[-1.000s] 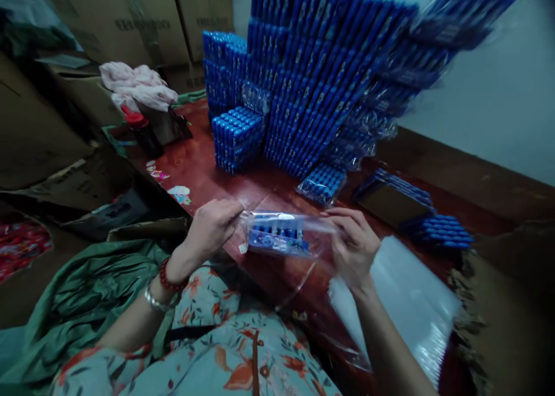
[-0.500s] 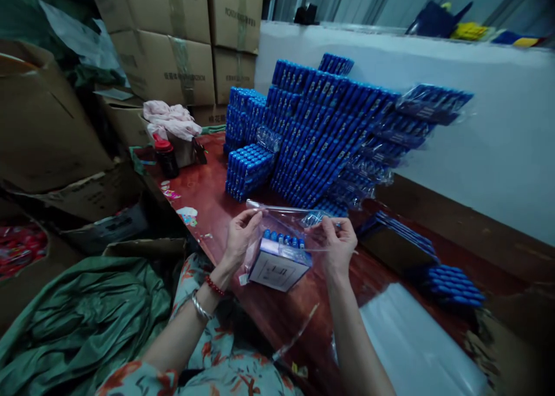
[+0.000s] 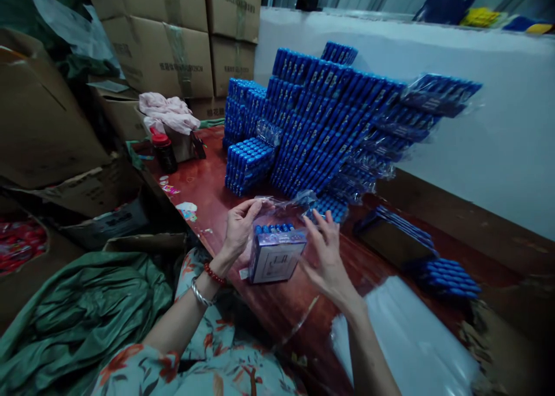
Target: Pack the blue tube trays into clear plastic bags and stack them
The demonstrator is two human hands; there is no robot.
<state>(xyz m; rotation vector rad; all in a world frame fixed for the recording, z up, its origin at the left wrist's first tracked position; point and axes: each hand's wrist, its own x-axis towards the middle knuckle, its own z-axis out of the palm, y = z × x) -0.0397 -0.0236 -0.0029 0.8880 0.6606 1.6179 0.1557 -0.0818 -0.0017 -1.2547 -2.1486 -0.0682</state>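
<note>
A small box (image 3: 278,262) with a printed front stands on the red table in front of me, inside or partly under clear plastic film. A row of blue cylindrical tubes (image 3: 274,228) shows at its top. My left hand (image 3: 238,228) pinches a corner of the clear plastic bag (image 3: 281,204) above the box's left side. My right hand (image 3: 325,251) has its fingers spread at the box's right side, close to it; whether the fingertips touch the film I cannot tell.
Tall stacks of blue tube packs (image 3: 321,124) stand behind the box. White plastic sheets (image 3: 407,338) lie at the right, near a dark tray (image 3: 394,240). A red-capped bottle (image 3: 163,152) stands at the far left of the table (image 3: 203,182). Cartons (image 3: 173,55) are piled behind.
My right hand has let go of the bag's edge and opened, coming down beside the box. The stretched film has slackened. The box has turned slightly and stands more upright.
</note>
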